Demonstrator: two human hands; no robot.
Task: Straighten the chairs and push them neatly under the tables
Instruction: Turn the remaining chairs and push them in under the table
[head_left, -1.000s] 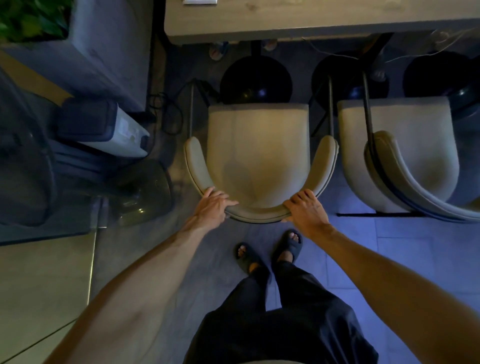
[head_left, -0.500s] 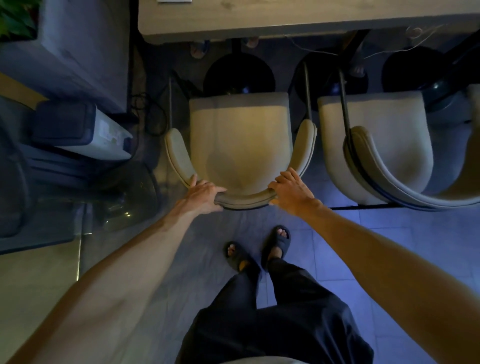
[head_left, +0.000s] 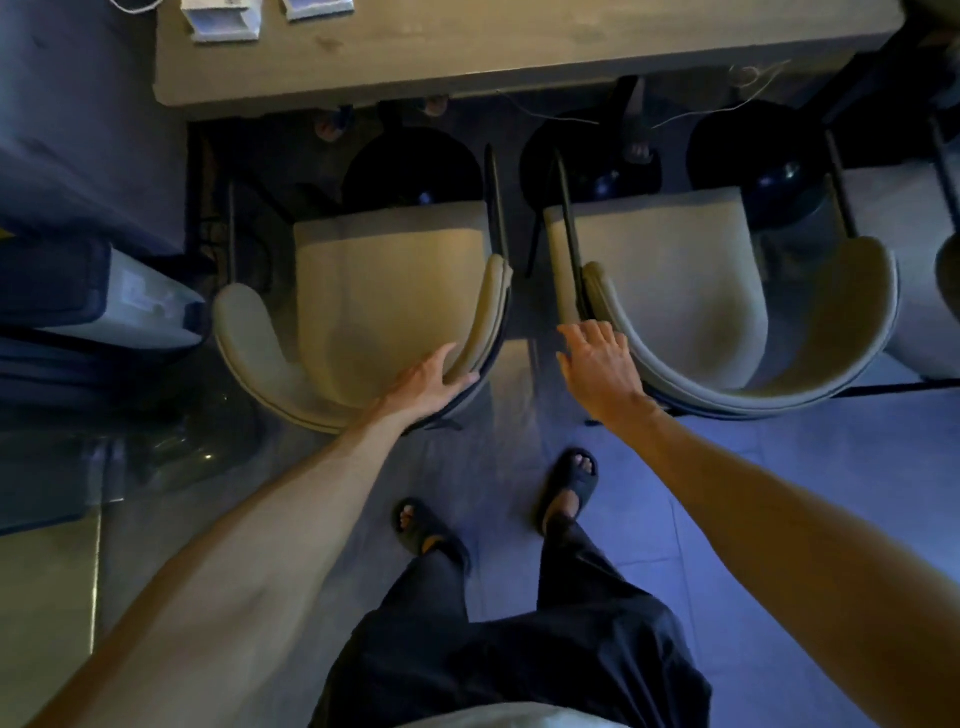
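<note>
Fingers (head_left: 460, 381) of the left hand (head_left: 428, 382) lie nearly straight on the outer rim of the left chair (head_left: 384, 291), thumb on the inner side. Right hand (head_left: 602, 364) fingers (head_left: 597, 332) are spread at the near arm of the right chair (head_left: 660, 270); whether they touch it I cannot tell. Both seats lie beyond the fingers, just short of the tabletop (head_left: 519, 47).

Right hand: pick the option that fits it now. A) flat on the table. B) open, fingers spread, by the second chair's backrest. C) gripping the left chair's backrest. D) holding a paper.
B: the right hand is open with fingers spread, at the left end of the second chair's backrest.
</note>
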